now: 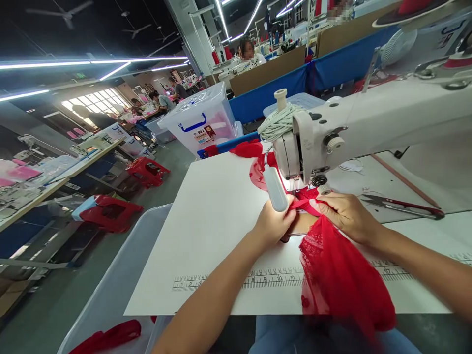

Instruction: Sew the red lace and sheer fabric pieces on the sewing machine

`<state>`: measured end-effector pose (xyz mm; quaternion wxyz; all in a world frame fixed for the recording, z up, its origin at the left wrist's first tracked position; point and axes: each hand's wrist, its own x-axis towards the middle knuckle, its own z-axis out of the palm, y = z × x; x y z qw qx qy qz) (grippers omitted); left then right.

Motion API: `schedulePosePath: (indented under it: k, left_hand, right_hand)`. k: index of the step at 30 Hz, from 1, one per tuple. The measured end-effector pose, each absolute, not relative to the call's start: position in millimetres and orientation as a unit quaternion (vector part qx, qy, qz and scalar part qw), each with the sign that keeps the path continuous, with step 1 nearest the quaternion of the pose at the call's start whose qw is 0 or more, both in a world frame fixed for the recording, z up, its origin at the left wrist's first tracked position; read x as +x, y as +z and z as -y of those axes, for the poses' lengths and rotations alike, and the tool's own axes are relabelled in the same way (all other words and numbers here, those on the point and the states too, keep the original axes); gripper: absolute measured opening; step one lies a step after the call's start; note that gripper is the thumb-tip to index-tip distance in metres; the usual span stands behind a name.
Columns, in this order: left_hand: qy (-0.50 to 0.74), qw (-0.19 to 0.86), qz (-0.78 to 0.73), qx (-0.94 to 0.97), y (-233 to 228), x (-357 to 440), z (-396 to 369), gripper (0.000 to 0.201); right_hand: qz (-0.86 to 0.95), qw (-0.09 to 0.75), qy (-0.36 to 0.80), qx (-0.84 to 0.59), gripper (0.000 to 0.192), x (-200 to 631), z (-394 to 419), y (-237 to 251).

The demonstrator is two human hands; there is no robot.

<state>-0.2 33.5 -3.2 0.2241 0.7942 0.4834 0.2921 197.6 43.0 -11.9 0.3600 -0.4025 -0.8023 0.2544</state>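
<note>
Workshop floor (170, 189) at left, two red stools (110, 212). Next, white tabletop (206, 211), ruler marks (267, 281) along its near side. My left hand (275, 222) pinches red fabric (341, 275) near the sewing machine (383, 110) head; long axis runs toward me, slightly rightward, past the edge. My right hand (350, 215) pinches its narrow strip.

Strip lights (140, 60), bright window (105, 101), grey floor (177, 160), stools (110, 214)
</note>
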Motion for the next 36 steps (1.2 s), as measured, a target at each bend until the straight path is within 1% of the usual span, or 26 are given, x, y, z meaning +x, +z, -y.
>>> schedulePosePath:
  k: [4,5,8,9,20,24,27,28,31,32,34,36]
  left_hand:
    - [0.266,0.254,-0.443,0.818,1,-5,-37,0.011]
    - [0.263,0.249,-0.438,0.822,1,-5,-38,0.013]
    - [0.276,0.214,-0.450,0.822,0,-1,-38,0.029]
    - [0.283,0.204,-0.454,0.820,-1,1,-38,0.031]
    - [0.321,0.161,-0.472,0.805,-18,10,-31,0.029]
    - [0.316,0.160,-0.460,0.814,-15,8,-32,0.026]
    - [0.301,0.191,-0.432,0.828,-7,0,-36,0.015]
    - [0.301,0.218,-0.427,0.824,-4,-4,-38,0.013]
    - [0.312,0.299,-0.433,0.791,1,-10,-42,0.019]
    - [0.315,0.314,-0.437,0.782,1,-11,-43,0.020]
    - [0.319,0.322,-0.443,0.774,1,-11,-44,0.018]
    - [0.321,0.334,-0.448,0.764,0,-10,-45,0.015]
  right_hand:
    - [0.805,0.363,0.238,-0.405,0.051,198,-44,-14]
    - [0.806,0.364,0.235,-0.403,0.051,198,-44,-14]
    - [0.813,0.363,0.229,-0.394,0.048,199,-43,-12]
    - [0.815,0.363,0.228,-0.391,0.048,199,-43,-12]
    - [0.831,0.398,0.167,-0.351,0.041,197,-42,-12]
    - [0.836,0.402,0.155,-0.339,0.041,197,-42,-11]
    - [0.837,0.405,0.135,-0.344,0.036,199,-44,-12]
    - [0.835,0.405,0.125,-0.350,0.031,201,-45,-13]
    - [0.834,0.403,0.065,-0.371,0.008,210,-49,-19]
    - [0.835,0.400,0.041,-0.376,0.009,213,-50,-20]
    - [0.839,0.390,0.003,-0.379,0.020,221,-50,-22]
    - [0.832,0.389,-0.015,-0.395,0.022,226,-49,-21]
